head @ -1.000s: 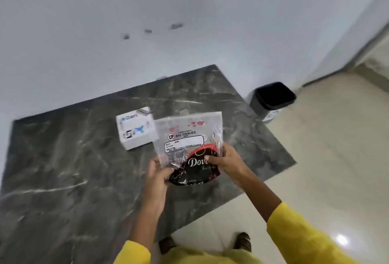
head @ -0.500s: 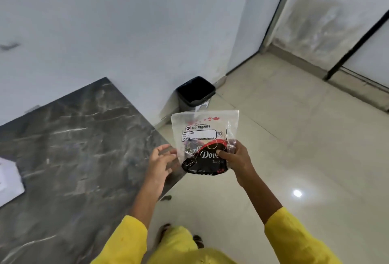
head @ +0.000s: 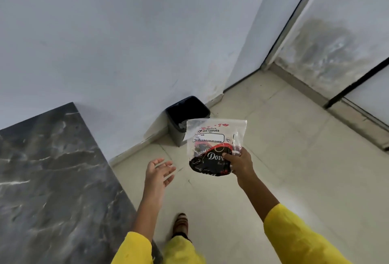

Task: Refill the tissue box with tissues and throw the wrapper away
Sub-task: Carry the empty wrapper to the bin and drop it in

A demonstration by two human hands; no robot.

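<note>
Right hand [head: 239, 163] is pinching the limp wrapper [head: 212, 148] short of the bin [head: 185, 114], left hand [head: 159, 171] hanging open and empty; released here, it is likely drifting onto the floor [head: 284, 158].

The wrapper [head: 212, 143] covers the near right corner of the black bin [head: 185, 114], and the small print on its white label is too fine to read. The right hand [head: 239, 163] hides the end of its "Dove" lettering — the dark marble table [head: 52, 179] runs off the left and bottom edges.
</note>
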